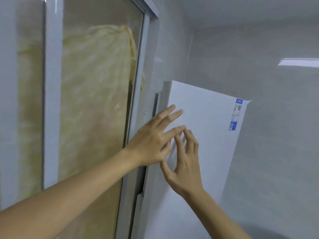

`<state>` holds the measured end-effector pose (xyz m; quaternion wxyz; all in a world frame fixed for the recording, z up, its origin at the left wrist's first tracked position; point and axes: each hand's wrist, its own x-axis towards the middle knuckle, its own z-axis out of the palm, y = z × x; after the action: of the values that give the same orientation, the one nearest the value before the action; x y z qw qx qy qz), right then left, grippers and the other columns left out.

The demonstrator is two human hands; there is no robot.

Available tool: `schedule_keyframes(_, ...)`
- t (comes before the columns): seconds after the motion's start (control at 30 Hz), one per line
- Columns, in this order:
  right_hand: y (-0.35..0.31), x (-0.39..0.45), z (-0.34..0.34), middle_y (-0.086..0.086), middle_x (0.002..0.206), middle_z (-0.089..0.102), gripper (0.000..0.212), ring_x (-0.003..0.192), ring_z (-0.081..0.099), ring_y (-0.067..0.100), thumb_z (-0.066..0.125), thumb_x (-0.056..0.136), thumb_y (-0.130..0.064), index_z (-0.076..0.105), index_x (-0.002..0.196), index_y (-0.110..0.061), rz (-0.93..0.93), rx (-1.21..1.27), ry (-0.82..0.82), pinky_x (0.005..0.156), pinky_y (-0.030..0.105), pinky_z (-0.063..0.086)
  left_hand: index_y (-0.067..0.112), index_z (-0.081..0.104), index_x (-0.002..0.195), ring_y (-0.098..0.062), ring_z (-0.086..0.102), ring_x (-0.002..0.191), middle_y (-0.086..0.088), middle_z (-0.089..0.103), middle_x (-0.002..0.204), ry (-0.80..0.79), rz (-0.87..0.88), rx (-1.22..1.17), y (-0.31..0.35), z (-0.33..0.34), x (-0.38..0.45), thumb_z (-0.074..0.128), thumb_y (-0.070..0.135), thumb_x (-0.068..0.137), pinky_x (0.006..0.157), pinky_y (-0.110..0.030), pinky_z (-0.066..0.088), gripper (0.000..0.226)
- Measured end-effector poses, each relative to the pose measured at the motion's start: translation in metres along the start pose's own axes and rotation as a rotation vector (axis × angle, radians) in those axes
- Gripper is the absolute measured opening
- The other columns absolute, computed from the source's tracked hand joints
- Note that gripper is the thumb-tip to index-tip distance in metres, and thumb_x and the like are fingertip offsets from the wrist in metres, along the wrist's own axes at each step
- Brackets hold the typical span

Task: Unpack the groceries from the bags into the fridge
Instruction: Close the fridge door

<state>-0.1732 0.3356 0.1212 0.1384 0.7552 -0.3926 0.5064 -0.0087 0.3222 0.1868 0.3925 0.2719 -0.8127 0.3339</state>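
Both hands are at the white fridge (203, 118) door, near its left edge beside the window frame (138, 104) — the left hand (151, 142) flat with fingers straight, the right hand (184, 163) loosely spread, gripping nothing. No bags or groceries show, so progress is hard to judge — the door looks closed.

Two hands show at frame centre: left hand (151, 145), right hand (185, 163). One white fridge (207, 121) stands centre-right, bearing one blue label (236, 114). One window (96, 100) fills the left.
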Motion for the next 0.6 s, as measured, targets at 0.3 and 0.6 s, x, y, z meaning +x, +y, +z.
schedule_keyframes(0.3, 0.077, 0.096, 0.099, 0.001, 0.174, -0.005, 0.099, 0.16, -0.01, 0.032, 0.073, 0.086, -0.046, 0.014, 0.164, -0.035, -0.028, -0.385, -0.199, 0.124, 0.054, 0.028, 0.024, 0.04, 0.157, -0.021, -0.001, 0.16, -0.001, 0.011, 0.172, 0.0, -0.203, 0.02, -0.146, 0.105, -0.004, 0.056, 0.044, 0.099, 0.125, -0.052, 0.025, 0.063)
schedule_keyframes(0.6, 0.169, 0.182, 0.171, 0.005, 0.174, -0.008, 0.111, 0.16, -0.007, 0.034, 0.08, 0.08, -0.052, 0.011, 0.164, -0.031, -0.035, -0.737, -0.306, 0.127, 0.056, 0.014, 0.036, 0.014, 0.163, -0.016, -0.021, 0.157, 0.008, -0.017, 0.171, -0.203, -0.32, -0.056, -0.244, 0.23, 0.025, 0.072, 0.062, 0.083, 0.125, -0.048, 0.023, 0.102)
